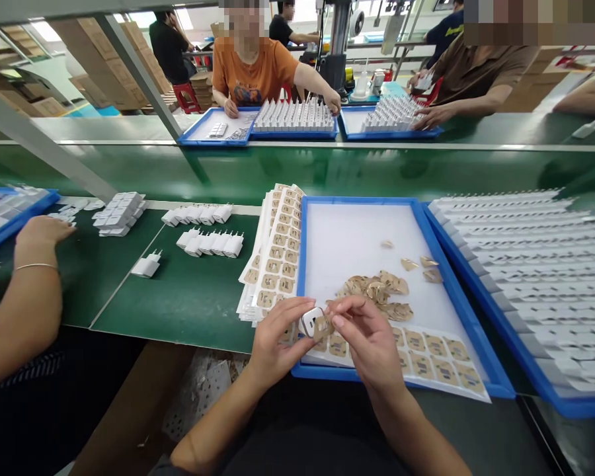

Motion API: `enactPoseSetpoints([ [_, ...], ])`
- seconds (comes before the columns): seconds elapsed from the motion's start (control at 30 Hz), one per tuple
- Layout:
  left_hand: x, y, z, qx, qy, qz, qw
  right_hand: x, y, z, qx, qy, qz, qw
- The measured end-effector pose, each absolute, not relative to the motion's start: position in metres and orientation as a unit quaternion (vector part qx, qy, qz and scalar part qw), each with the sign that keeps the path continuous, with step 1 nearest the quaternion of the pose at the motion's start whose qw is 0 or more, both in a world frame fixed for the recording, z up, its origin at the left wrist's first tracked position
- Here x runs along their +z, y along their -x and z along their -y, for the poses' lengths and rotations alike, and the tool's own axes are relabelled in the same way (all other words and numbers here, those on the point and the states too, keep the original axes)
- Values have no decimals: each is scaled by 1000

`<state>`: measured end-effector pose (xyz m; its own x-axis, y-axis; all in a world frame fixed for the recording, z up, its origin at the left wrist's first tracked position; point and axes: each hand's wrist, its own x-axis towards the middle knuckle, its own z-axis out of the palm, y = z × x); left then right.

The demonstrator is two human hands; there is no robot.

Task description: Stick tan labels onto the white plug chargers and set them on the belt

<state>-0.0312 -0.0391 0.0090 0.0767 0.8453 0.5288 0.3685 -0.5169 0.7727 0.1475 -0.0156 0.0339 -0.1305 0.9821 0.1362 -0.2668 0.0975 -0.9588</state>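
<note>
My left hand [280, 340] grips a white charger adapter [307, 322] between thumb and fingers, its port end facing up and right. Against that end, my right hand [374, 340] pinches a tan adhesive film piece [323, 326], which partly covers the adapter's face. Just beyond my hands, a pile of loose tan film pieces [377, 289] lies in a blue-rimmed tray [359, 228]. Beneath my hands a sheet of tan stickers [439, 357] rests across the tray's near edge. More sticker sheets [277, 248] are stacked to the left of the tray.
Rows of white adapters [208, 244] and a single adapter [147, 264] lie to the left. At right is a blue tray packed with adapters [520, 284]. A co-worker's arm [37, 284] reaches in from the left. Across the green belt [218, 172], people handle trays of adapters [295, 118].
</note>
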Motion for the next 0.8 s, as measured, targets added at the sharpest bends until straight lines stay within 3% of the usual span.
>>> enactPoseSetpoints([
  [0.8, 18, 38, 35, 472, -735, -437, 215, 34, -142, 13, 525, 392, 541, 527],
])
